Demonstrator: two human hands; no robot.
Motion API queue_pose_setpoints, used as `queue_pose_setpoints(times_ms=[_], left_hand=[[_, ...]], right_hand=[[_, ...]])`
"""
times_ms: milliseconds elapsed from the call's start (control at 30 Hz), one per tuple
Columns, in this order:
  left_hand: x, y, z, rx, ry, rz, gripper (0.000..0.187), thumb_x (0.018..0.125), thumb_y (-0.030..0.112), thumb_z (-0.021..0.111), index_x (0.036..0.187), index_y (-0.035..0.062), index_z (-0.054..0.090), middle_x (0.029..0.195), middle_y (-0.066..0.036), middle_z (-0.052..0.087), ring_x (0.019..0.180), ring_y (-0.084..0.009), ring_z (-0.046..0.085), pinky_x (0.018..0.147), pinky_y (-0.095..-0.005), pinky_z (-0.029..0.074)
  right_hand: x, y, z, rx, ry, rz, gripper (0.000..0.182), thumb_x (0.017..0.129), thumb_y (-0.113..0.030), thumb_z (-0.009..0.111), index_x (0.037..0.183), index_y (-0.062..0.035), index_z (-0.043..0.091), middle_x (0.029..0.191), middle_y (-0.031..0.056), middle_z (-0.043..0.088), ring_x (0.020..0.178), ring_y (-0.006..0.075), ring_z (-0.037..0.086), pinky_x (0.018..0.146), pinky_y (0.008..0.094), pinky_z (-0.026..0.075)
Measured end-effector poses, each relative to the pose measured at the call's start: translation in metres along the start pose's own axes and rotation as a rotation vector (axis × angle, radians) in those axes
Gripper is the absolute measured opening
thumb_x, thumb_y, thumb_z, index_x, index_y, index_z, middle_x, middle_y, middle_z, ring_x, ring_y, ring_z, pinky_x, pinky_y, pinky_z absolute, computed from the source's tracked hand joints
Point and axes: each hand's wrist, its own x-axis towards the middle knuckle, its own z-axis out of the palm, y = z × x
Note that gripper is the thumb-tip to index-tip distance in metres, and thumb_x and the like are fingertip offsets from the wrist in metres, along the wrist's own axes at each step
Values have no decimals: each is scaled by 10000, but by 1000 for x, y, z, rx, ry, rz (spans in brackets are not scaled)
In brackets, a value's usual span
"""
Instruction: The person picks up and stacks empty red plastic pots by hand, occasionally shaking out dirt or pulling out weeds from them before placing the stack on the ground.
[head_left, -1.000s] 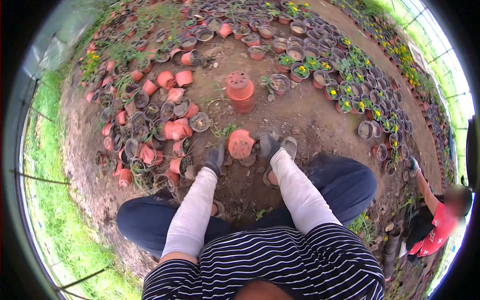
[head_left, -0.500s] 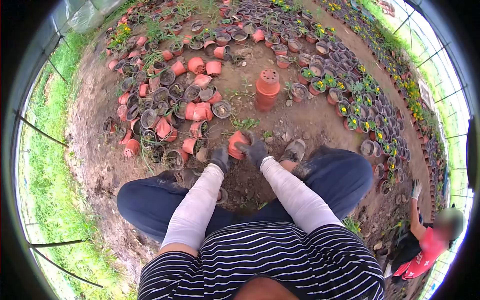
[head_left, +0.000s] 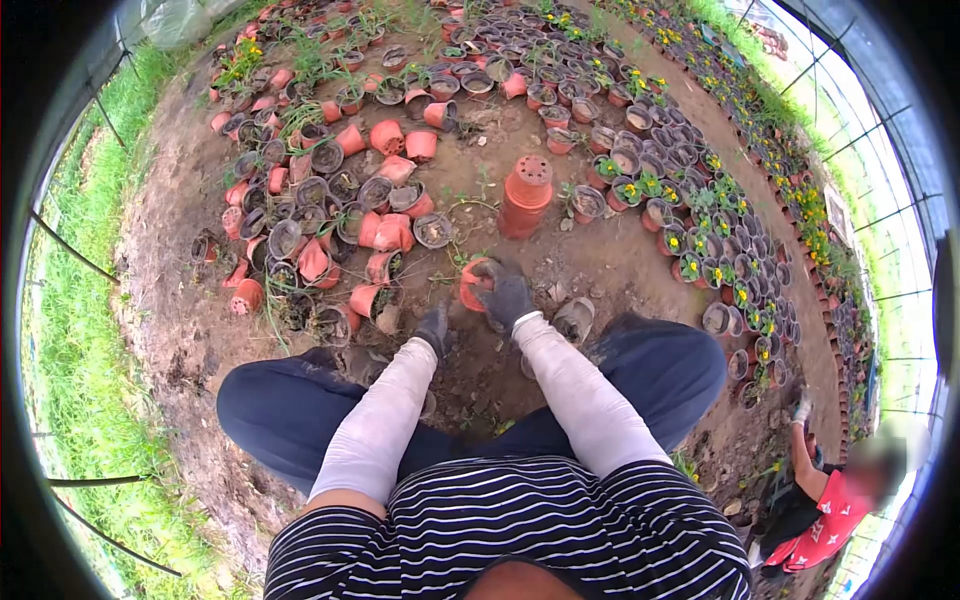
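My right hand (head_left: 508, 298), in a dark dirty glove, grips an orange plastic flower pot (head_left: 472, 284) by its side, just above the soil. Left of it and apart from the pot, my gloved left hand (head_left: 433, 328) hangs low over the ground, its fingers loosely stretched with nothing visible in them. Straight ahead stands a stack of orange pots (head_left: 526, 198), upside down, with drain holes showing on top. To the left of my hands lie tipped orange pots, the nearest a pot (head_left: 364, 299) on its side with soil in it.
Many tumbled pots (head_left: 310, 190) cover the ground at the left. Rows of dark soil-filled pots (head_left: 690, 150), some with yellow flowers, run along the right. A co-worker in a red shirt (head_left: 822, 525) is low at the right. Grass (head_left: 80, 380) grows along the left edge.
My left hand has come away from the pot, which my right hand now holds alone and has raised slightly. The view has shifted a little. The co-worker's arm has moved lower.
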Motion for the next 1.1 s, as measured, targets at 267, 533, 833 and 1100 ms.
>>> queue_pose_setpoints(times_ms=[267, 533, 833, 1100], left_hand=[[80, -71, -16, 295, 82, -16, 603, 872, 473, 359, 1131, -49, 515, 999, -234, 600, 908, -334, 601, 779, -395, 452], [68, -32, -11, 869, 186, 385, 481, 852, 358, 429, 1138, -20, 514, 1151, -239, 528, 1001, -388, 543, 829, -403, 440], [89, 89, -14, 901, 358, 662, 389, 763, 233, 540, 1128, 98, 541, 1149, -166, 539, 1045, -344, 511, 894, -407, 399], [137, 100, -26, 1535, 441, 704, 314, 769, 248, 482, 1026, 107, 595, 1075, -126, 565, 1025, -295, 507, 832, -440, 385]], right_hand=[[151, 3, -104, -128, 367, -176, 414, 659, -201, 718, 1009, -50, 556, 1094, 178, 524, 1028, 343, 498, 882, 404, 398], [170, 94, -57, -36, 223, 39, 879, 560, -250, 785, 1290, -21, 352, 1218, 211, 468, 1131, 340, 462, 940, 393, 385], [132, 153, -6, 142, 267, 224, 1053, 523, -364, 820, 1335, 3, 259, 1314, 202, 374, 1216, 323, 376, 1003, 390, 310], [57, 152, 6, 376, 273, 462, 784, 712, -196, 723, 1322, 3, 273, 1325, 191, 356, 1184, 289, 396, 976, 368, 349]])
